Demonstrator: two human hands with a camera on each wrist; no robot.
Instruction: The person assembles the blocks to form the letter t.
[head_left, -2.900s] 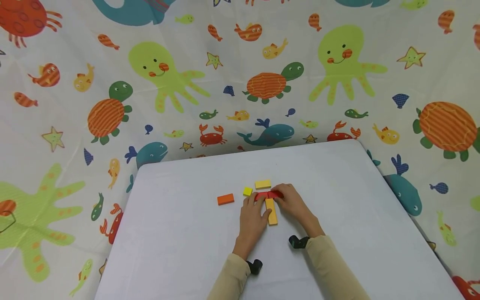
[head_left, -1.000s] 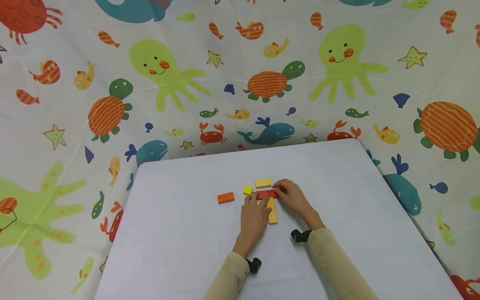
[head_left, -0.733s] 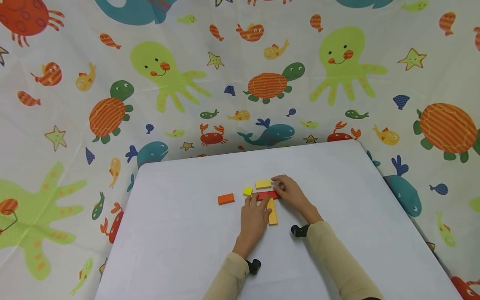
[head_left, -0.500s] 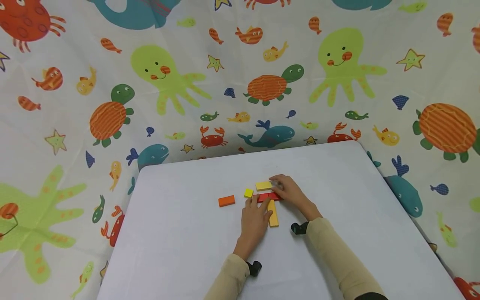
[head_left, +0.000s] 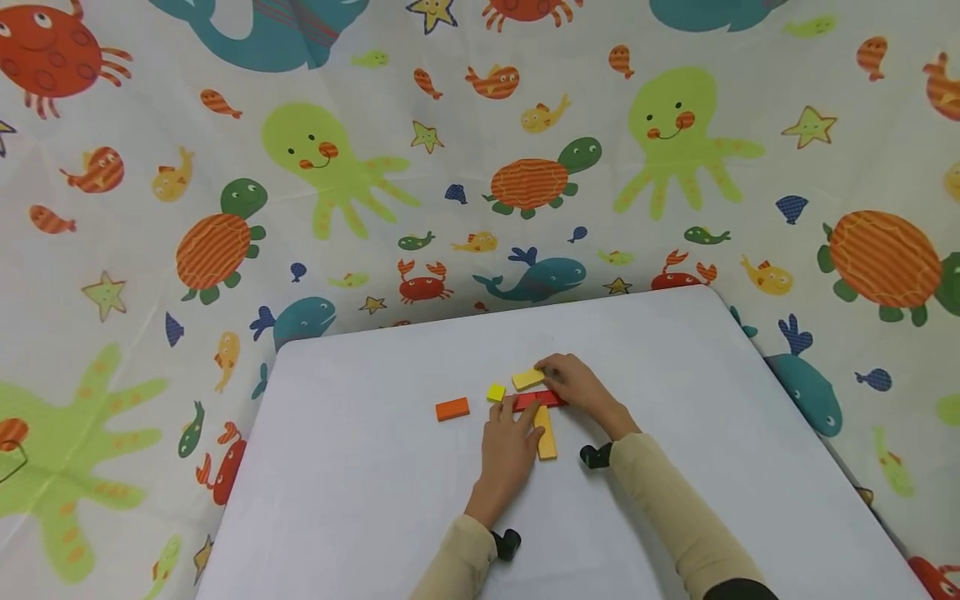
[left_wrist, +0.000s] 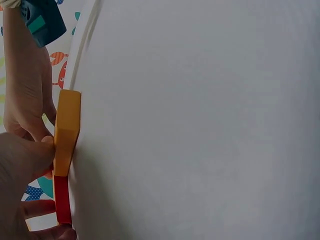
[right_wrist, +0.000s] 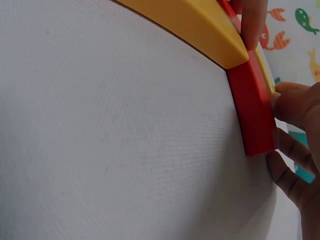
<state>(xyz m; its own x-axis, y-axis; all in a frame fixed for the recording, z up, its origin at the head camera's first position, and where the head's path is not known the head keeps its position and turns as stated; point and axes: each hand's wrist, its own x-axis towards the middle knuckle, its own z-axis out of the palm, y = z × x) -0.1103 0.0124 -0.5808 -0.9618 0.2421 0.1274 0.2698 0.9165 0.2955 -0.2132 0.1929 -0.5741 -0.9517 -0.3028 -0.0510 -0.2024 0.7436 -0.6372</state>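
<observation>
My left hand [head_left: 506,454] rests its fingertips on two red blocks [head_left: 551,398] laid end to end, its thumb touching the long amber block [head_left: 547,437] below them. In the left wrist view, the amber block [left_wrist: 67,125] meets a red block [left_wrist: 62,200] at its end. My right hand [head_left: 581,387] pinches the right end of a pale yellow block [head_left: 527,379] just beyond the red ones; its fingertips partly cover that end. The right wrist view shows a red block [right_wrist: 252,105] with the right-hand fingers beside it and a yellow strip behind.
A small bright yellow block [head_left: 496,392] lies just left of the red row. Farther left is an orange block [head_left: 452,409]. Everything lies on a white-covered table [head_left: 360,483], before a hanging cloth [head_left: 457,100] printed with sea animals. Black cameras [head_left: 596,456] sit on both wrists.
My right hand has left the red block's right end and moved up to the pale yellow block, which now lies slightly turned. The left hand has stayed in place. The head view has shifted slightly.
</observation>
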